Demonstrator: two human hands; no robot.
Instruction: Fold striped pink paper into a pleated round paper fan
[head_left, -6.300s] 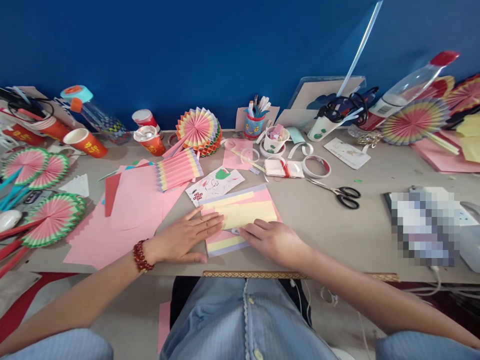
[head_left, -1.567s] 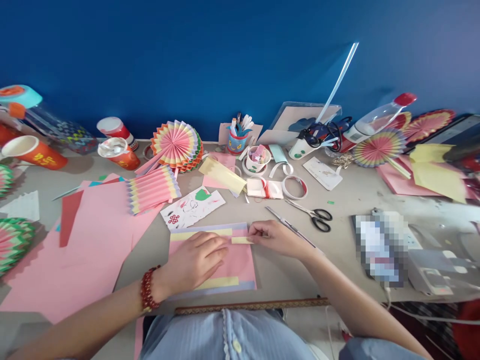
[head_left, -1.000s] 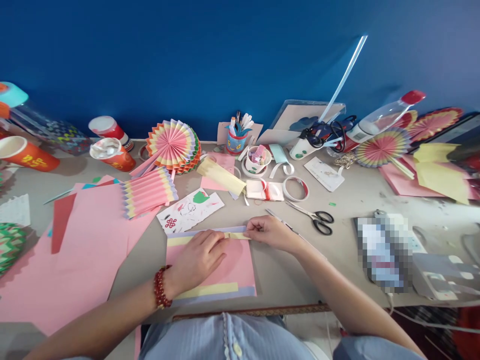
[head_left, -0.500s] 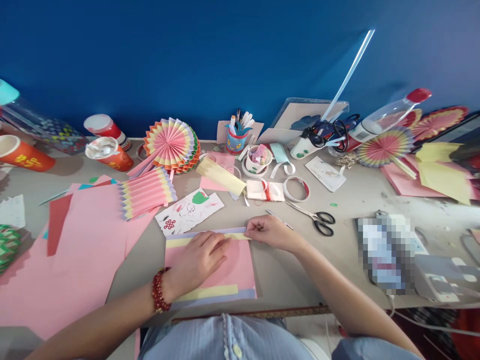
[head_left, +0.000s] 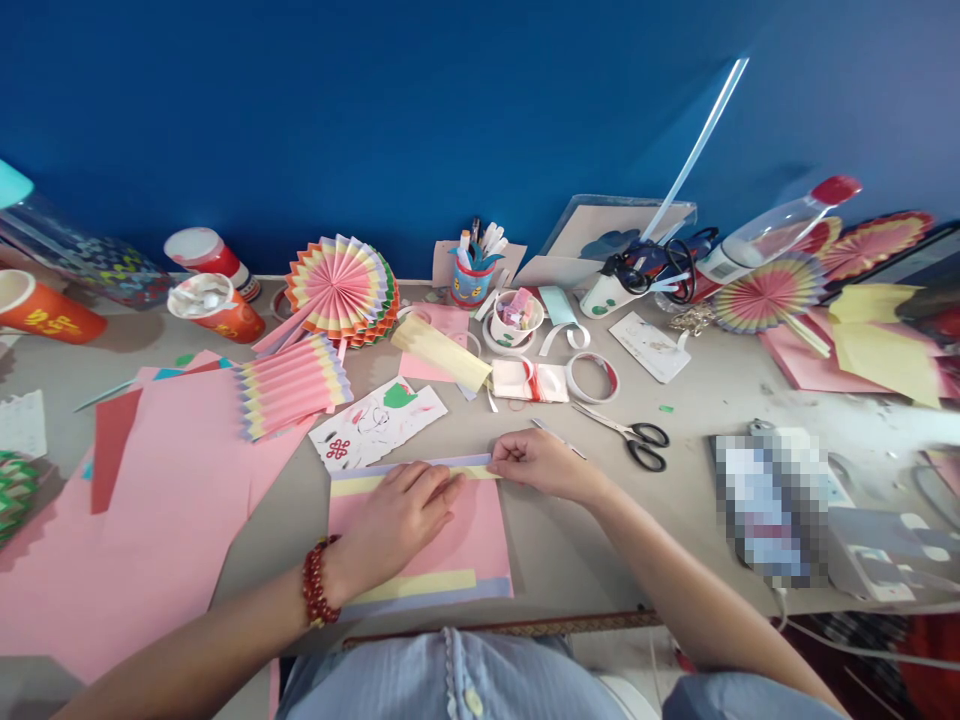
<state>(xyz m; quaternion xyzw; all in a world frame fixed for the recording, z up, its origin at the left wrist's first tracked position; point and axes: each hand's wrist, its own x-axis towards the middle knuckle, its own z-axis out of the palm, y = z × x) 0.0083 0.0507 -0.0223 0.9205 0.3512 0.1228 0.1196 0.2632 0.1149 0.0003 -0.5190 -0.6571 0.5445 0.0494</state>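
Observation:
A pink sheet of paper (head_left: 476,535) lies on the table before me, with purple and yellow bands along its far and near edges. My left hand (head_left: 397,522) rests flat across the sheet's upper part, fingers stretched out over the far yellow paper strip (head_left: 355,487). At the far right corner, my right hand (head_left: 546,468) pinches the end of that strip between thumb and fingers. The near yellow strip (head_left: 431,582) stops short of the sheet's right edge, above a purple band (head_left: 491,588). My left palm hides part of the sheet.
Scissors (head_left: 634,436) and a slim pointed tool (head_left: 559,437) lie beyond my right hand. A tape roll (head_left: 592,377), drawn-on white card (head_left: 375,425), pleated paper (head_left: 296,385) and paper fan (head_left: 337,285) are farther back. Large pink sheets (head_left: 172,470) spread leftward; a phone (head_left: 761,510) lies right.

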